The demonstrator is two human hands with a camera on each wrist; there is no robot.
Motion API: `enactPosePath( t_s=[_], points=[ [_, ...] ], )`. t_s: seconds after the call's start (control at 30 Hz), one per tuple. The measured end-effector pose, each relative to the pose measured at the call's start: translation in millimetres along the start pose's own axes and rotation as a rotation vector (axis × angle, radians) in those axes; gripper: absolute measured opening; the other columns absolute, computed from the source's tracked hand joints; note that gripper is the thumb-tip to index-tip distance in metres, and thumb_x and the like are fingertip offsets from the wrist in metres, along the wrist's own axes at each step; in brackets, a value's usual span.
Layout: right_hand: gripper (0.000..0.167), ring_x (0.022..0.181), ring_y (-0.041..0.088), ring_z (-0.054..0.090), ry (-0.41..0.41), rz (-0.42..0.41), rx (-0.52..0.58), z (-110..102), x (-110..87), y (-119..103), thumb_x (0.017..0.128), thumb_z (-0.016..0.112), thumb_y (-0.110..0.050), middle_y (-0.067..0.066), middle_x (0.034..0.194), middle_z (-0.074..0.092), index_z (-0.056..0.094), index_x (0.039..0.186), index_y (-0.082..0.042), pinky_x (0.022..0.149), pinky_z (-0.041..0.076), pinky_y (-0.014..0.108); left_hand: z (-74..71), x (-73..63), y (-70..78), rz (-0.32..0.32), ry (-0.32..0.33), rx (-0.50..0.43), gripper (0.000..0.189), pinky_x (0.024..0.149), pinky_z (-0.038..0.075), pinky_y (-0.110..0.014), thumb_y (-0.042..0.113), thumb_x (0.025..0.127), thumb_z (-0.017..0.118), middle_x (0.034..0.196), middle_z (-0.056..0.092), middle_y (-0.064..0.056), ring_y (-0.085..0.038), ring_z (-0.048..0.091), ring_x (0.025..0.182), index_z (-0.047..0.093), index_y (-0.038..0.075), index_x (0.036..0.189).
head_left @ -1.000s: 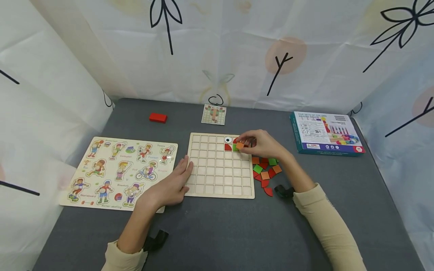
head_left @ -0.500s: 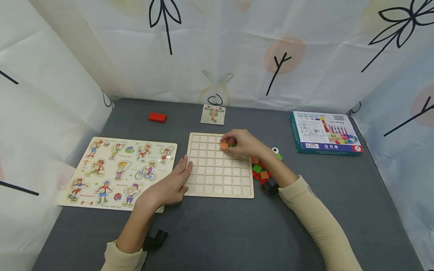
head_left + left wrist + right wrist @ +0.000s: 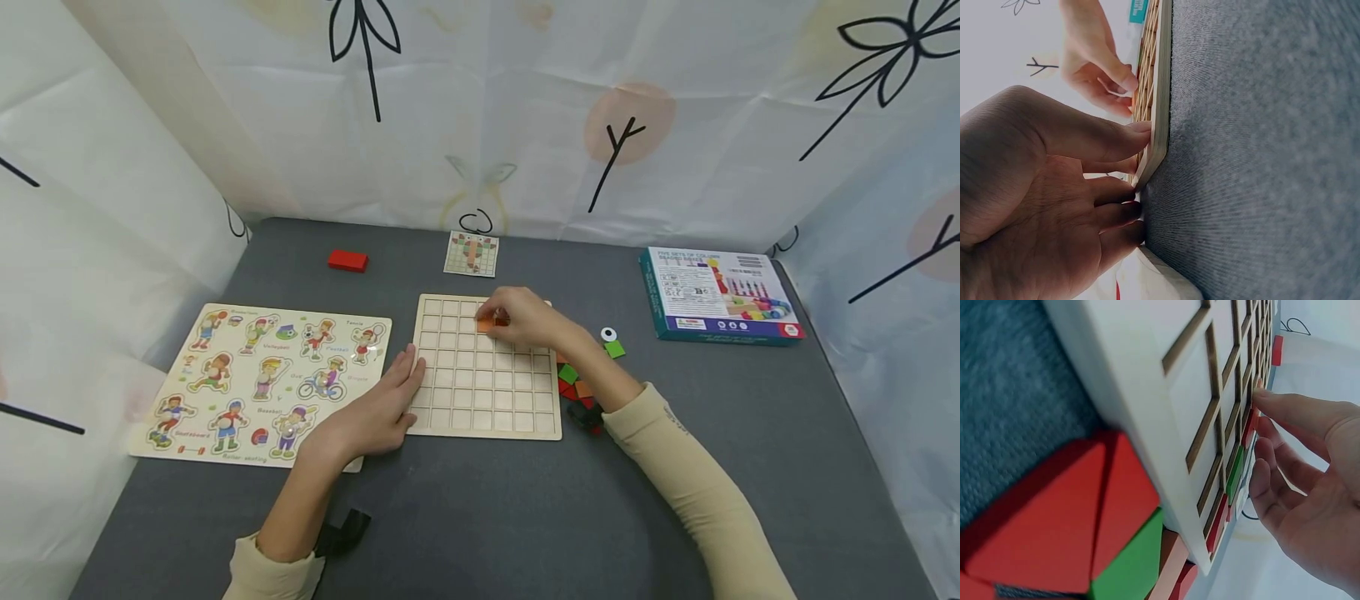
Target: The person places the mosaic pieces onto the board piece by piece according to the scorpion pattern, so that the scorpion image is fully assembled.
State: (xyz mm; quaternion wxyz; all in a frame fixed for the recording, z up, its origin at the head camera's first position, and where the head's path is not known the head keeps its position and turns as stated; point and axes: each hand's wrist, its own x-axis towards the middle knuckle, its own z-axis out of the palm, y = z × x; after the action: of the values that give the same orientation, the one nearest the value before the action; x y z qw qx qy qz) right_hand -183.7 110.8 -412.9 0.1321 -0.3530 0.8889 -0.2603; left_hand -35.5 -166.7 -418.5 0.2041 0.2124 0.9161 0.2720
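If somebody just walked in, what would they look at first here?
Probably the right hand, pinching an orange tile at the far side of the grid board, with the left hand touching the board's left edge. Next might come the cream picture board to the left, with its colourful figures. The bright red block behind it stands out too.

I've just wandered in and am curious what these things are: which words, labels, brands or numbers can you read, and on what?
"FIVE SETS OF COLUMN": flat teal, white and purple box; smaller print unreadable.
"Volleyball": cream rectangular wooden picture board.
"Baseball": same board.
"Skateboard": same board, faint.
"Roller skating": same board, bottom edge.
Other board captions: too blurred.
Small square patterned card: nothing legible.
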Motion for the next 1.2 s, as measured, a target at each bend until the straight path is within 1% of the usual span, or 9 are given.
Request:
enactPosePath(
  t_s=[0.17, 0.37, 0.5, 0.63, 0.83, 0.97, 1.03, 1.07, 1.2],
  points=[
    [0.028, 0.101, 0.028, 0.070, -0.002, 0.017, 0.021, -2, -2.6, -1, 0.098, 0.079, -0.009, 0.015, 0.121, 0.077, 0.081, 0.125, -0.004, 0.089, 0.058, 0.042, -0.1, -0.3, 0.4, -0.001, 0.001, 0.001, 0.076, 0.135, 0.022, -0.062, 0.001, 0.104, 0.060, 0.181, 0.004, -0.030, -0.048, 0.007, 0.170, 0.021, -0.011, 0.168],
    [0.028, 0.103, 0.028, 0.072, 0.032, 0.060, 0.092, -8, -13.5, 5, 0.098, 0.077, -0.008, 0.014, 0.122, 0.077, 0.079, 0.126, -0.005, 0.090, 0.059, 0.044, 0.6, -0.6, 0.4, -0.005, 0.001, 0.000, 0.076, 0.135, 0.022, -0.062, 0.000, 0.103, 0.060, 0.181, 0.004, -0.030, -0.048, 0.007, 0.170, 0.021, -0.011, 0.168],
    [0.028, 0.104, 0.029, 0.072, 0.049, 0.076, 0.113, -14, -24.2, 11, 0.100, 0.077, -0.009, 0.014, 0.123, 0.077, 0.079, 0.127, -0.005, 0.087, 0.058, 0.044, 0.6, -0.9, 0.1, -0.001, 0.003, 0.000, 0.076, 0.135, 0.022, -0.063, 0.000, 0.103, 0.060, 0.181, 0.004, -0.030, -0.048, 0.007, 0.170, 0.021, -0.012, 0.167],
    [0.030, 0.105, 0.031, 0.071, 0.074, 0.092, 0.123, -22, -34.9, 19, 0.100, 0.076, -0.007, 0.016, 0.123, 0.077, 0.078, 0.129, -0.003, 0.080, 0.057, 0.040, 0.3, -1.1, 0.6, 0.000, 0.002, 0.003, 0.076, 0.135, 0.023, -0.062, 0.001, 0.104, 0.060, 0.181, 0.004, -0.030, -0.048, 0.007, 0.170, 0.021, -0.012, 0.167],
    [0.030, 0.094, 0.028, 0.069, 0.091, 0.152, 0.133, -32, -51.2, 33, 0.098, 0.076, -0.006, 0.017, 0.114, 0.078, 0.079, 0.128, -0.003, 0.076, 0.055, 0.035, 0.3, -0.8, 1.6, -0.006, -0.003, 0.003, 0.076, 0.135, 0.023, -0.062, 0.000, 0.104, 0.060, 0.181, 0.004, -0.029, -0.048, 0.007, 0.170, 0.021, -0.011, 0.168],
    [0.035, 0.096, 0.028, 0.068, 0.084, 0.188, 0.113, -35, -62.5, 45, 0.094, 0.082, -0.007, 0.016, 0.113, 0.078, 0.077, 0.128, -0.002, 0.081, 0.055, 0.036, 0.3, -0.5, 1.4, -0.003, -0.002, -0.014, 0.076, 0.135, 0.022, -0.062, 0.000, 0.103, 0.061, 0.181, 0.005, -0.029, -0.047, 0.007, 0.170, 0.022, -0.011, 0.168],
    [0.037, 0.099, 0.029, 0.068, 0.075, 0.193, 0.115, -36, -67.2, 51, 0.093, 0.084, -0.007, 0.016, 0.114, 0.079, 0.077, 0.128, -0.001, 0.085, 0.056, 0.039, 0.4, -0.4, 0.8, 0.003, 0.003, -0.028, 0.077, 0.135, 0.021, -0.063, 0.001, 0.102, 0.061, 0.181, 0.005, -0.029, -0.048, 0.007, 0.170, 0.023, -0.011, 0.167],
    [0.038, 0.101, 0.030, 0.068, 0.069, 0.193, 0.115, -37, -69.3, 53, 0.092, 0.085, -0.007, 0.016, 0.115, 0.079, 0.076, 0.128, -0.001, 0.087, 0.056, 0.040, 2.7, -0.2, -3.1, 0.014, 0.013, -0.044, 0.077, 0.136, 0.019, -0.060, 0.001, 0.102, 0.061, 0.181, 0.004, -0.029, -0.047, 0.006, 0.170, 0.023, -0.011, 0.168],
    [0.040, 0.101, 0.029, 0.068, 0.033, 0.199, 0.125, -37, -75.0, 62, 0.090, 0.086, -0.008, 0.016, 0.115, 0.077, 0.075, 0.128, -0.001, 0.091, 0.057, 0.043, 2.2, -0.5, -2.7, 0.023, 0.019, -0.048, 0.078, 0.136, 0.019, -0.060, 0.002, 0.101, 0.062, 0.181, 0.005, -0.030, -0.048, 0.006, 0.170, 0.023, -0.011, 0.167]
  ],
)
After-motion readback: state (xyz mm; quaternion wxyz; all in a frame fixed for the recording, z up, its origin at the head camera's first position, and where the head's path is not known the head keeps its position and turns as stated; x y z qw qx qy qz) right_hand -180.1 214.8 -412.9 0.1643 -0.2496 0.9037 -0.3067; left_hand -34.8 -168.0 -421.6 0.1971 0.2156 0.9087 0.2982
